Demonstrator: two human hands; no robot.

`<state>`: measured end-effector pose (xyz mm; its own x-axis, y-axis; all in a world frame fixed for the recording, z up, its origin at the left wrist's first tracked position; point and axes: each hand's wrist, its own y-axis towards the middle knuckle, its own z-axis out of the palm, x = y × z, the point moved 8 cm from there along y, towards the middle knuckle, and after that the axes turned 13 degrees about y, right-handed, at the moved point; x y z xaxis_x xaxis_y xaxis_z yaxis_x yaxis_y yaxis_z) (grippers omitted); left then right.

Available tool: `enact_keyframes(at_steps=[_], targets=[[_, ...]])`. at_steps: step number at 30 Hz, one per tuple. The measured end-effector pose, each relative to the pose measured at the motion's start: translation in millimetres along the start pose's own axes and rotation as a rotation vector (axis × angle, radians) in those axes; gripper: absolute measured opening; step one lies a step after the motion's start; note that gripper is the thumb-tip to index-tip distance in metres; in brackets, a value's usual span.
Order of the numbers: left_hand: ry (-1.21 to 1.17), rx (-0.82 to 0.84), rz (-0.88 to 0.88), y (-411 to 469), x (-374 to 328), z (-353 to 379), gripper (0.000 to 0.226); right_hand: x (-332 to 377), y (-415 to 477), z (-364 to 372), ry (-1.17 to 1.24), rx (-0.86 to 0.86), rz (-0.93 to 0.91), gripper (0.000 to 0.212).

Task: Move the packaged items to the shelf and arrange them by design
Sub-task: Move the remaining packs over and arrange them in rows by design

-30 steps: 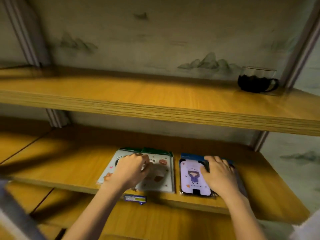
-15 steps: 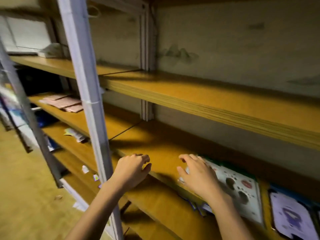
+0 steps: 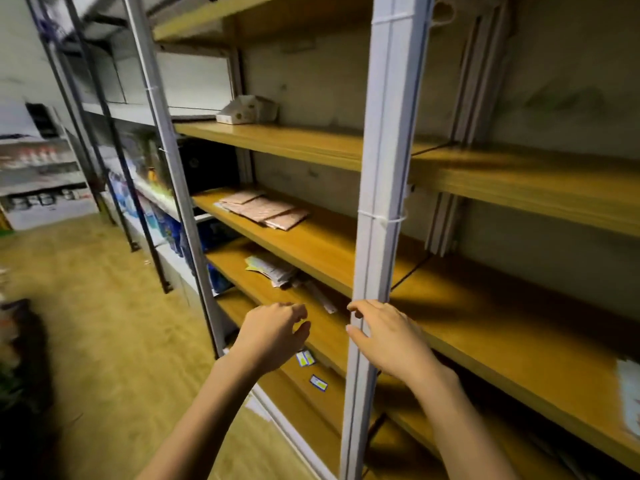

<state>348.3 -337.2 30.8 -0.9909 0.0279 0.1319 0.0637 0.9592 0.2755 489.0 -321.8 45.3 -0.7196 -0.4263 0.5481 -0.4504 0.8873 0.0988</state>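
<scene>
The placed packages are no longer touched, and the view is swung left: only one pale package (image 3: 628,393) is seen on the shelf (image 3: 512,341), at the far right. The left hand (image 3: 273,336) and right hand (image 3: 388,341) are held apart, loosely curled and empty, at the white upright (image 3: 377,168). More loose packets (image 3: 273,268) are probably sought.

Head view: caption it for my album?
Left hand and right hand, empty, hover by a white post; pink packets lie shelved.
</scene>
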Motion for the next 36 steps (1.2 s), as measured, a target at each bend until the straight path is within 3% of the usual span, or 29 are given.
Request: enact_keyframes(at_steps=[14,36], targets=[[0.021,-0.007,-0.102,45,167,36,0.028,85,148,81,-0.046,0.092,-0.063,0.043],[-0.029,0.008,-0.036,261,311,123,0.028,60,415,132,0.019,0.044,0.192,0.038]])
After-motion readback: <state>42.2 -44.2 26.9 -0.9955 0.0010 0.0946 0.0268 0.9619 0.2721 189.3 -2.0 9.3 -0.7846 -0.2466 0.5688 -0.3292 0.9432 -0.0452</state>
